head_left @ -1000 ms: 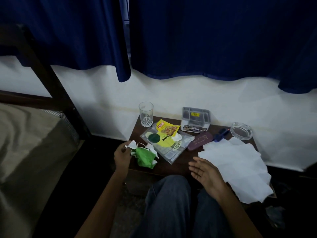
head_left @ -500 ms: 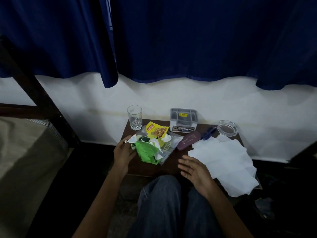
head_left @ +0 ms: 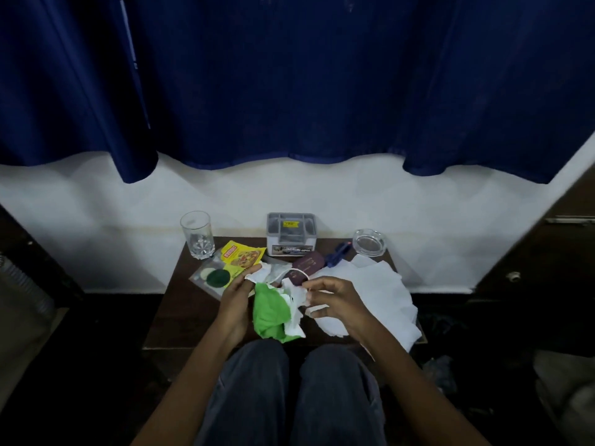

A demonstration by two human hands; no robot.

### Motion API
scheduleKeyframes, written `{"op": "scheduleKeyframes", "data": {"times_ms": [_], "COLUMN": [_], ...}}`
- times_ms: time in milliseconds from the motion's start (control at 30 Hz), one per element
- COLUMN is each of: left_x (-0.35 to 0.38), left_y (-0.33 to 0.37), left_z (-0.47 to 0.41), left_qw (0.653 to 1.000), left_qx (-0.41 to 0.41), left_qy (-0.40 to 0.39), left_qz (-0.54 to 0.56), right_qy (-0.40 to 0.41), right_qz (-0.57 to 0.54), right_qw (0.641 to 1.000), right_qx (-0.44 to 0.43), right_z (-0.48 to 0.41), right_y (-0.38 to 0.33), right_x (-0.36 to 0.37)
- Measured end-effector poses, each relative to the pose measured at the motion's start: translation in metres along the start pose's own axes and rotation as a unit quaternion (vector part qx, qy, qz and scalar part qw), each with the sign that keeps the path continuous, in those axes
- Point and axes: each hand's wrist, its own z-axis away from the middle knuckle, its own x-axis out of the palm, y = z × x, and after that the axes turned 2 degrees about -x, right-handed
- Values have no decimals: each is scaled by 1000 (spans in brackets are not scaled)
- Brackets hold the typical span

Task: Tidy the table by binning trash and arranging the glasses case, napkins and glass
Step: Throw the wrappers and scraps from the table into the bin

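- Green and white crumpled trash (head_left: 272,313) was held over the near half of the dark wooden tabletop (head_left: 180,313), gripped between both hands.
- Left hand (head_left: 235,304) was closed around the green side of the wad, its fingertips pinching a white scrap at the top.
- Right hand (head_left: 335,300) pinched the white paper edge, a thin white loop arching above its fingers.
- Maroon glasses case (head_left: 306,267) lay just behind the hands, partly hidden by them.
- White napkins (head_left: 373,291) were spread loosely over the right side of the tabletop, overhanging its edge.
- Clear glass (head_left: 197,235) stood upright at the back left corner, near the wall.
- Yellow snack packet (head_left: 243,255) rested on a clear plastic bag (head_left: 214,276) beside the glass.
- Grey box (head_left: 290,235) and a glass ashtray (head_left: 368,241) sat along the back, under the blue curtain (head_left: 289,78).
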Motion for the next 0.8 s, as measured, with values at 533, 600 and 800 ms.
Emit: {"op": "scheduleKeyframes", "data": {"times_ms": [533, 600, 800], "left_x": [72, 91, 158], "left_y": [-42, -53, -112], "left_z": [-9, -3, 18], "left_qw": [989, 987, 992], "left_qx": [-125, -130, -116], "left_qy": [-71, -90, -41], "left_qz": [41, 39, 1], "right_qy": [182, 263, 441], "right_qz": [5, 23, 95], "right_qw": [983, 964, 886], "right_qx": [7, 19, 105], "right_z": [43, 52, 80], "right_y": [-8, 9, 102], "right_x": [-167, -208, -303]}}
